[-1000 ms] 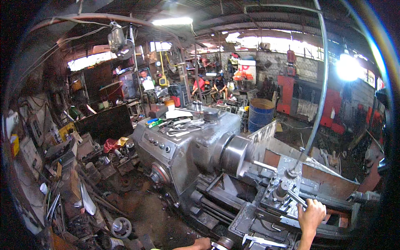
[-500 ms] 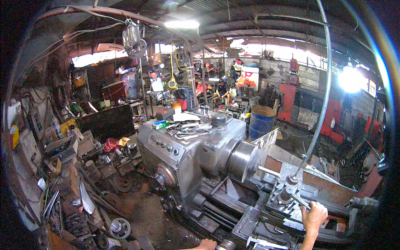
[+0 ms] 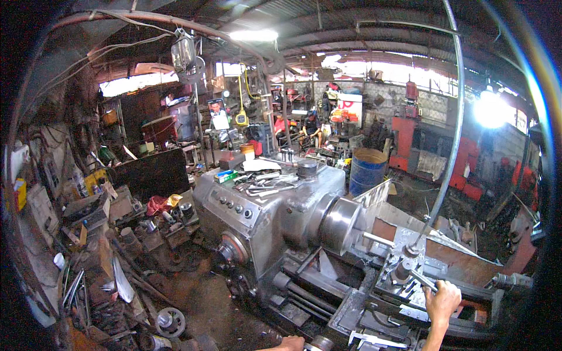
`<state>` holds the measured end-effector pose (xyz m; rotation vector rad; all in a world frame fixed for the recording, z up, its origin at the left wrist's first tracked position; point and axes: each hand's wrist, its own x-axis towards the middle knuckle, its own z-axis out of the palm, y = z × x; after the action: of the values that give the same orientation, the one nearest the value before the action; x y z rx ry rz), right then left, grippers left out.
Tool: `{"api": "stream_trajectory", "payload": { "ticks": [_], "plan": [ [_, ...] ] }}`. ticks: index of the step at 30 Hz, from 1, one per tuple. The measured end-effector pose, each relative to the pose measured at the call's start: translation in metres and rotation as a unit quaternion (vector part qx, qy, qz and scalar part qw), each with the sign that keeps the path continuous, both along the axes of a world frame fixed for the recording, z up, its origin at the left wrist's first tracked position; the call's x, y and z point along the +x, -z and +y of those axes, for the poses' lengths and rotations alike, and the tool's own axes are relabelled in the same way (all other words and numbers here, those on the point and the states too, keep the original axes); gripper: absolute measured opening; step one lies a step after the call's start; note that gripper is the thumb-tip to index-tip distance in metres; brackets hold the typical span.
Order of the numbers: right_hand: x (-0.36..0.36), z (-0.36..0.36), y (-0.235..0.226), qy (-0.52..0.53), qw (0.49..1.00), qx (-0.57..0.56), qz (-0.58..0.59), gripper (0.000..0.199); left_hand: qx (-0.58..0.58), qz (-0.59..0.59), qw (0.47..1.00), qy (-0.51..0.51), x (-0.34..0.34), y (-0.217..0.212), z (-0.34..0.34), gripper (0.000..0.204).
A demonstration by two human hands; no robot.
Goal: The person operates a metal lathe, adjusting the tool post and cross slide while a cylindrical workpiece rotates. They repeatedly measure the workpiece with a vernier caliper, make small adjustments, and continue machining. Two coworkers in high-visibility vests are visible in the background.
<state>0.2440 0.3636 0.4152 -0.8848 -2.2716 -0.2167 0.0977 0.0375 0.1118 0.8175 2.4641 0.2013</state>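
Note:
A big grey metal lathe (image 3: 275,222) fills the middle of the view, with its round chuck (image 3: 339,225) facing right. My right hand (image 3: 442,301) grips a metal handle (image 3: 422,281) on the tool post (image 3: 404,270) at the lower right. My left hand (image 3: 291,344) shows only at the bottom edge, resting on a round handwheel (image 3: 321,343) of the carriage; its grip is mostly cut off. Loose wrenches and tools (image 3: 263,184) lie on top of the headstock.
Scrap parts, gears and metal pieces (image 3: 117,263) pile up on the floor at left. A blue drum (image 3: 367,169) stands behind the lathe. A bent coolant pipe (image 3: 453,134) rises over the tool post. Red machines (image 3: 462,158) stand far right. People sit at the back (image 3: 293,126).
The view has swung left and slightly up, so the lathe sits further right in the picture. My right hand stays on the tool post handle; my left hand stays at the bottom edge.

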Motion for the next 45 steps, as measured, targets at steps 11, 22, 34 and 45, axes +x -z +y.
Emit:
{"api": "stream_trajectory", "payload": {
  "ticks": [11,22,34,45],
  "plan": [
    [0.0,0.001,0.001,-0.004,1.0,-0.001,0.0,0.029,0.025,0.04,0.999,-0.018,-0.002,0.017,-0.001,0.03],
    [0.005,0.006,-0.001,-0.029,0.999,0.003,-0.042,0.026,-0.128,-0.034,0.99,0.044,-0.019,0.042,0.005,0.037],
    [0.004,0.006,-0.003,-0.034,0.999,-0.014,0.004,0.025,-0.142,-0.037,0.989,-0.033,-0.02,0.036,0.009,0.041],
    [0.005,0.01,-0.002,-0.041,0.999,-0.011,0.01,0.029,-0.148,-0.049,0.988,0.011,-0.028,0.048,0.005,0.042]
  ]
}}
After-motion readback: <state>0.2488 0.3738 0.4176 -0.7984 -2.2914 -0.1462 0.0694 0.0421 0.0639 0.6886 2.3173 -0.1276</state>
